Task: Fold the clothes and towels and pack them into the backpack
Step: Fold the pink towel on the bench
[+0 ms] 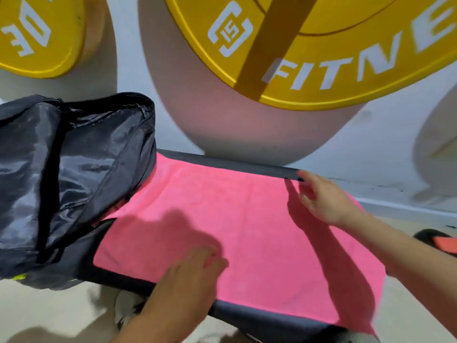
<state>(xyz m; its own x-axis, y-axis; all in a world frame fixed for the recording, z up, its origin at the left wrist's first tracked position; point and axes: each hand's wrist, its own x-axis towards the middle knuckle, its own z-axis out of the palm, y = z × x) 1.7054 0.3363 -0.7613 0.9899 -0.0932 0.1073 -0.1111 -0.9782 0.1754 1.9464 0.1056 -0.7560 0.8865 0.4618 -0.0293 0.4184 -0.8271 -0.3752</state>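
Observation:
A pink towel (pixel 247 219) lies spread flat across a black padded bench (pixel 237 165). My left hand (pixel 190 271) rests flat on the towel near its front edge, fingers straight. My right hand (pixel 321 196) hovers over the towel's far right part, fingers loosely spread, fingertips near the bench's back edge. A dark backpack (pixel 74 174) stands on the left end of the bench, its main compartment unzipped and gaping open toward the towel. The towel's left end runs under the backpack.
Two large yellow weight plates (pixel 321 58) (pixel 37 38) hang against the white wall behind the bench. A black and orange object (pixel 440 241) lies on the pale floor at the right. A shoe (pixel 128 310) shows under the bench's front edge.

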